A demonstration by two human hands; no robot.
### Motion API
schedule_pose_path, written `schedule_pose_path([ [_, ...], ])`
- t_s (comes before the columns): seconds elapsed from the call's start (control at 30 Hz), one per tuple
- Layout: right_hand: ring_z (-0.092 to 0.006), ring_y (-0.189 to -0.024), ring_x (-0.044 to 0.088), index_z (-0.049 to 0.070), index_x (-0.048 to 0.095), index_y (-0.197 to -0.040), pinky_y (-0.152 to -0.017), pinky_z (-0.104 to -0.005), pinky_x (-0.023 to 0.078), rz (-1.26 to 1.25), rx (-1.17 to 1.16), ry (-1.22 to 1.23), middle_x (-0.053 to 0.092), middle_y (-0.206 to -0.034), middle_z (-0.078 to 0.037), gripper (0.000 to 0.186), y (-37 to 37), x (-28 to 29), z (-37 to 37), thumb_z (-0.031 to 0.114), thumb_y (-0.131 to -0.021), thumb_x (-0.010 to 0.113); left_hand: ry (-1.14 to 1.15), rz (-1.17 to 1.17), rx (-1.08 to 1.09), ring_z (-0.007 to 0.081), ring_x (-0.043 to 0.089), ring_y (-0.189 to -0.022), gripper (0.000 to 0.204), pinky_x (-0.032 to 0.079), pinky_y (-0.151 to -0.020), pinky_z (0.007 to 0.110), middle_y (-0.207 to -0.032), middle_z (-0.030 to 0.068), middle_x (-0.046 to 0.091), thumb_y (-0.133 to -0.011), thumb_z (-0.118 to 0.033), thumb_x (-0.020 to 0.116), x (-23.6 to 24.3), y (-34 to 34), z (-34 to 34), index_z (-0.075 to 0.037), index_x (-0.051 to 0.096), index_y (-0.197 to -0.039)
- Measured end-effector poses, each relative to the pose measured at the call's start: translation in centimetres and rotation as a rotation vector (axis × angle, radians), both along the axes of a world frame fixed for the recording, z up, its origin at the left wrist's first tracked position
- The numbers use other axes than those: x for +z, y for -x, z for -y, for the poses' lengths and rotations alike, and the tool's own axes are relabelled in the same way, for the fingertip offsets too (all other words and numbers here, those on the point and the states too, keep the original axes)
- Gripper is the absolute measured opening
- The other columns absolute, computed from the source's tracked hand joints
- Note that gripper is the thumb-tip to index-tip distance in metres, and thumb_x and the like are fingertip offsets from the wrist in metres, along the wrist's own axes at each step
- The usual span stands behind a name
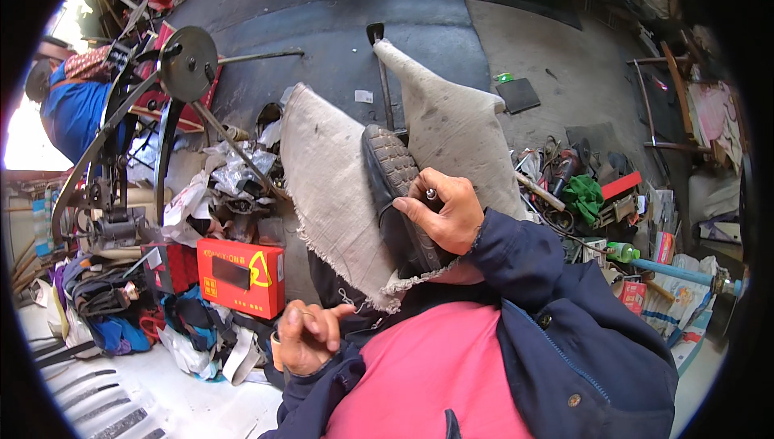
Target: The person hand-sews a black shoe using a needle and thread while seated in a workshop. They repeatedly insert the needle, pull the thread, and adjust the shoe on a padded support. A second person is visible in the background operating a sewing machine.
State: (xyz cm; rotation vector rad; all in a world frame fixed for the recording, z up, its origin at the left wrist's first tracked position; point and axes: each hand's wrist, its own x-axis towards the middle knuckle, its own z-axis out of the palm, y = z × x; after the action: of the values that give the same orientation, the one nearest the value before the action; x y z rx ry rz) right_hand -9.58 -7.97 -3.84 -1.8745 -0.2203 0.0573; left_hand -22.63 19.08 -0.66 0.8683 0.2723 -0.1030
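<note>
A dark shoe (389, 165) with a brown treaded sole rests on the worn grey-white cloth (330, 173) spread over my lap. My right hand (445, 212) is closed at the shoe's sole edge. From its fist pokes a round, dark tool end with a metal tip (431, 195); the rest of the tool is hidden by my fingers. Lower left, apart from the shoe, my left hand (310, 336) is held with curled fingers, thumb pressed in and one finger stretched toward the cloth. Whatever it pinches is too small to make out.
A metal machine with a round wheel (188, 62) stands at left. Near my left hand lies a red box (242, 278) with a dark flat piece on it. Bags and scraps pile up beside it. Tools, a green cloth (584, 197) and a blue rod (669, 270) clutter the right.
</note>
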Motion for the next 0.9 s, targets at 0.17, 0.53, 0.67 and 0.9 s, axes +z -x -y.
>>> schedule_pose_path([
  [0.17,-0.0066,-0.065,0.052,0.002,0.061,-0.091,-0.06,-0.0267,0.043,-0.205,-0.099,-0.329,0.061,-0.072,-0.002,0.025,0.5,0.6,1.6,0.02,-0.097,0.077,-0.227,0.07,0.192,0.0321,0.068,-0.072,0.036,0.057,-0.094,0.056,-0.076,0.0154,0.061,-0.11,-0.024,0.043,-1.8,-2.7,-3.4,-0.006,0.051,-0.081],
  [0.53,-0.0028,-0.051,0.044,0.009,0.059,-0.095,-0.045,-0.0196,0.034,-0.299,-0.406,-0.705,0.058,-0.072,0.001,0.016,1.0,-0.6,8.2,0.02,-0.104,0.067,-1.298,0.501,0.065,0.0309,0.056,-0.13,0.035,0.04,-0.114,0.042,-0.131,0.0182,0.063,-0.09,-0.002,0.071,0.7,-8.8,1.6,0.0,0.062,-0.124],
  [0.67,-0.004,-0.047,0.044,0.01,0.06,-0.097,-0.041,-0.0216,0.03,-0.272,-0.625,-0.793,0.059,-0.071,0.0,0.014,1.8,-6.7,13.7,0.021,-0.104,0.067,-1.427,0.691,-0.134,0.0351,0.061,-0.115,0.041,0.045,-0.105,0.043,-0.121,0.018,0.067,-0.08,-0.005,0.082,1.7,-11.0,6.0,-0.001,0.068,-0.118],
  [0.9,-0.0347,-0.09,0.07,0.011,0.067,-0.113,-0.083,-0.0453,0.054,-0.586,-0.807,0.252,0.073,-0.097,-0.016,0.029,10.4,-26.6,18.4,0.025,-0.088,0.075,-1.488,0.743,-0.331,0.0342,0.059,-0.104,0.043,0.045,-0.098,0.042,-0.108,0.0171,0.063,-0.078,-0.005,0.082,0.7,-14.0,10.5,-0.002,0.069,-0.119],
])
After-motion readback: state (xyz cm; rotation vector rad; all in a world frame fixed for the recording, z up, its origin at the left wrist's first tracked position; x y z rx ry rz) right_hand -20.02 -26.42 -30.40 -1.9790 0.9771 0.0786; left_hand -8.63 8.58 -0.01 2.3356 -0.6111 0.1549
